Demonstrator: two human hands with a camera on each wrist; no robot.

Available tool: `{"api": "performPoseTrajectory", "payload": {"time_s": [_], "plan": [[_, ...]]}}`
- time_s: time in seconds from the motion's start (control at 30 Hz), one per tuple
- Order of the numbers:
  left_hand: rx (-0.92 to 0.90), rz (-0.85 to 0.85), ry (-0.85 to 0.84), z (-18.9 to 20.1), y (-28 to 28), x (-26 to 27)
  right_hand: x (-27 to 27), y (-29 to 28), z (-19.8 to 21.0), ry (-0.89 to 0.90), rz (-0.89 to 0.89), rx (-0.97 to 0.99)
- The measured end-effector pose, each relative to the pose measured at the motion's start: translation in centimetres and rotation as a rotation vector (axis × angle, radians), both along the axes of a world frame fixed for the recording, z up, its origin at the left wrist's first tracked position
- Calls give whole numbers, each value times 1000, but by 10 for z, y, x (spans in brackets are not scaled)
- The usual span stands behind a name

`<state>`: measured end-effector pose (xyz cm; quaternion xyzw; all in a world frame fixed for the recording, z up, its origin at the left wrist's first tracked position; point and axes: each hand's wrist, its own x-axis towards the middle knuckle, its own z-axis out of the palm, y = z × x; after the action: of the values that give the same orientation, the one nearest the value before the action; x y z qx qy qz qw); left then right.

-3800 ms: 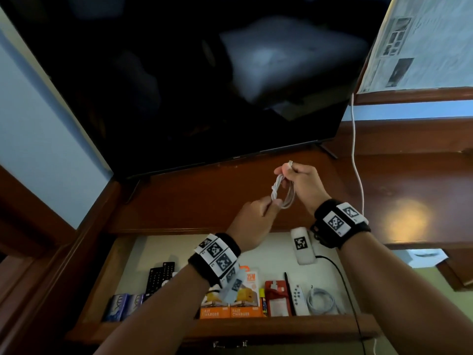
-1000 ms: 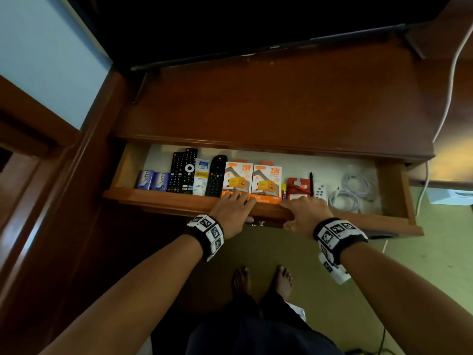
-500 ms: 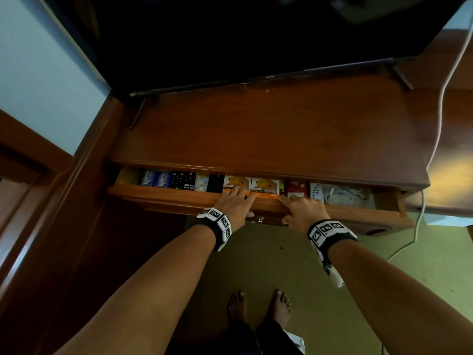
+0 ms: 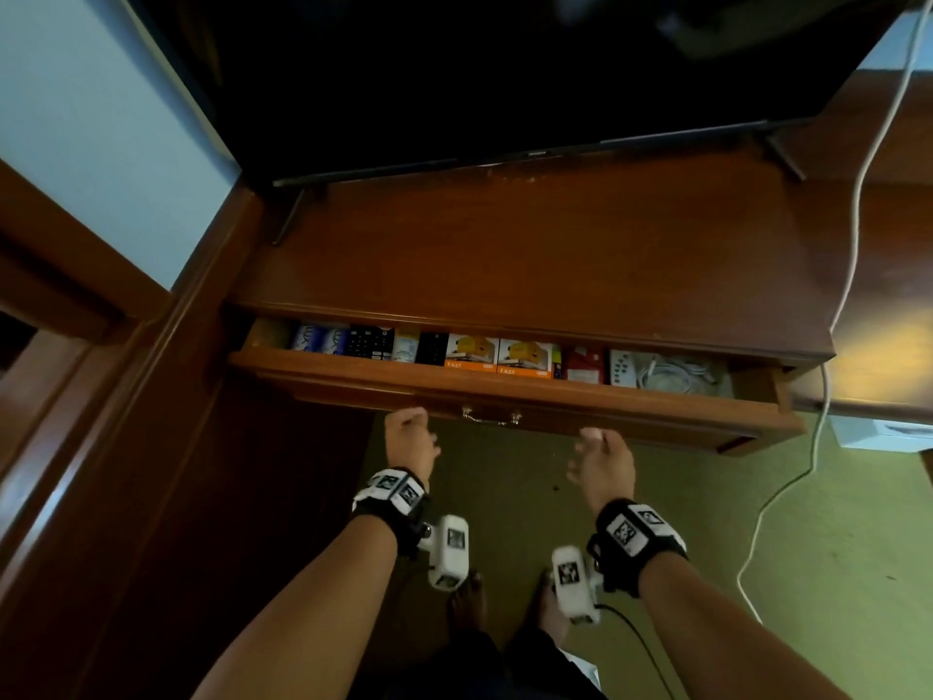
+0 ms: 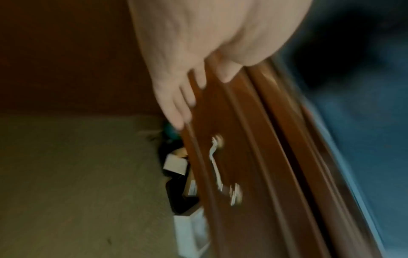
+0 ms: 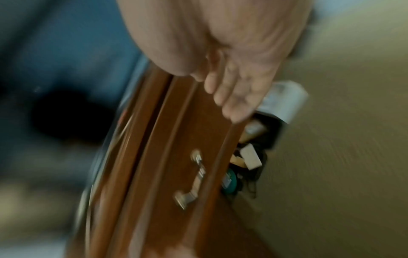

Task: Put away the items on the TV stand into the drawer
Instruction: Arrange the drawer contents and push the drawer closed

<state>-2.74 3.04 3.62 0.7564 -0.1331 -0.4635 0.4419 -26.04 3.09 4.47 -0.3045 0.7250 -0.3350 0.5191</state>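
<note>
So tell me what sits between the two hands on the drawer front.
The metal pull handle sits between the left hand and right hand, on the drawer front; head view shows it.

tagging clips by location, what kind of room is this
Most likely a living room or bedroom at home: a TV on a wooden TV stand, its drawer part open with remotes and cables inside, and green carpet.
</note>
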Motion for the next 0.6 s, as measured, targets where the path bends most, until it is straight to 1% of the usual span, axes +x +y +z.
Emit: {"api": "performPoseTrajectory", "payload": {"time_s": [0.03, 0.07, 0.1, 0.17, 0.23, 0.3, 0.37, 0.6], "plan": [[33, 102, 202, -2, -2, 5, 1, -2, -2, -211, -157, 93], [36, 176, 353, -3, -5, 8, 0, -7, -4, -388, -283, 144], [20, 228, 454, -3, -10, 11, 0, -13, -6, -526, -380, 166], [-27, 303, 576, 2, -22, 10, -1, -29, -5, -692, -504, 175], [-52, 392, 646, 11, -37, 6, 4, -43, 1, -808, -595, 199], [-47, 487, 692, 16, -49, 1, 10, -51, 10, -878, -658, 207], [-47, 534, 704, 15, -59, -1, 15, -57, 15, -905, -683, 200], [-9, 561, 724, 11, -100, -2, 15, -97, 17, -865, -691, 229]]}}
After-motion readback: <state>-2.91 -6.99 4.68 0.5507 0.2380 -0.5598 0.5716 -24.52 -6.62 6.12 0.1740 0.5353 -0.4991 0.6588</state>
